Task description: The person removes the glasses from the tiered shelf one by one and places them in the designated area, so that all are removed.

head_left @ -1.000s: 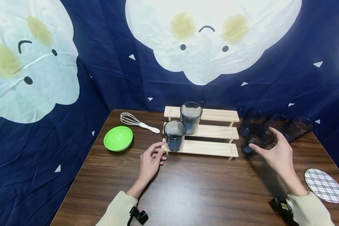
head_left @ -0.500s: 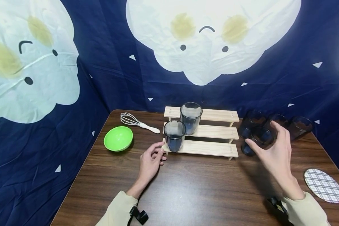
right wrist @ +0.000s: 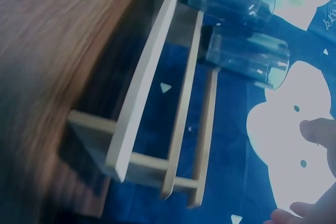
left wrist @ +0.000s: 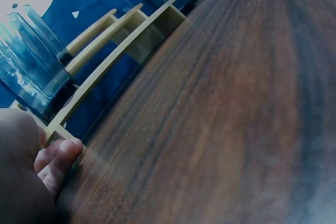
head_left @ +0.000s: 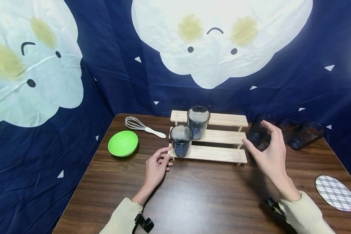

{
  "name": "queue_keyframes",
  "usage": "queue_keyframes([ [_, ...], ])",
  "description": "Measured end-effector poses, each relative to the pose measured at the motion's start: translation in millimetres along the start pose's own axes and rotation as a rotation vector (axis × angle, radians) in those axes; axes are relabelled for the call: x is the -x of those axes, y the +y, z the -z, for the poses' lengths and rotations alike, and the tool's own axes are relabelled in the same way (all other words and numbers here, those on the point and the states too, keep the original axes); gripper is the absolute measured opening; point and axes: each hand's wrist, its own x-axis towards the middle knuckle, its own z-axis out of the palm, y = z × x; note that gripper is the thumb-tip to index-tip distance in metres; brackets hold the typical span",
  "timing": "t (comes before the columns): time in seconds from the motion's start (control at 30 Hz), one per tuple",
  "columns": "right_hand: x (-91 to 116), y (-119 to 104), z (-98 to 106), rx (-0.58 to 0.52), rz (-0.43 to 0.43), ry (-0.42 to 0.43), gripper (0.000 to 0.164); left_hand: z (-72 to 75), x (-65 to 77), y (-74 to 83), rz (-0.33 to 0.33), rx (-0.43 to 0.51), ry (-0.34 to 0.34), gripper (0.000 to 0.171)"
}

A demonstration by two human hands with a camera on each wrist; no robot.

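My left hand [head_left: 156, 165] holds the left end of the lowest step of a three-step wooden rack [head_left: 216, 152]; its curled fingers also show in the left wrist view. A dark tinted glass [head_left: 181, 143] stands upright on that step's left end, and a second glass [head_left: 197, 125] stands on the middle step behind it. My right hand [head_left: 272, 159] hovers off the rack's right end, thumb and fingers spread apart. In the right wrist view nothing sits between the thumb [right wrist: 317, 132] and fingers. Behind this hand are several dark glasses [head_left: 305, 135], partly hidden by it.
A green bowl [head_left: 123, 143] and a white whisk [head_left: 146, 128] lie left of the rack. A round checked mat [head_left: 335, 193] lies at the right table edge. A dark blue patterned cloth [head_left: 120, 87] hangs behind the wooden table [head_left: 199, 195].
My right hand has moved left, from around the front dark glass toward the rack's right end, with its fingers spread. My left hand, the rack and its two glasses have stayed put.
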Motion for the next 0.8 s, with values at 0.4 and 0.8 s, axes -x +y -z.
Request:
queue_keyframes([
  [0.4, -8.9, -24.8, -29.6, -0.122, 0.043, -0.056, 0.078, 0.8, -0.1, -1.1, 0.001, -0.003, -0.001, 0.026],
  [0.8, -25.6, -50.3, -58.6, -0.213, -0.001, -0.092, 0.077, -0.4, -0.6, -0.9, -0.001, 0.007, -0.002, 0.026],
])
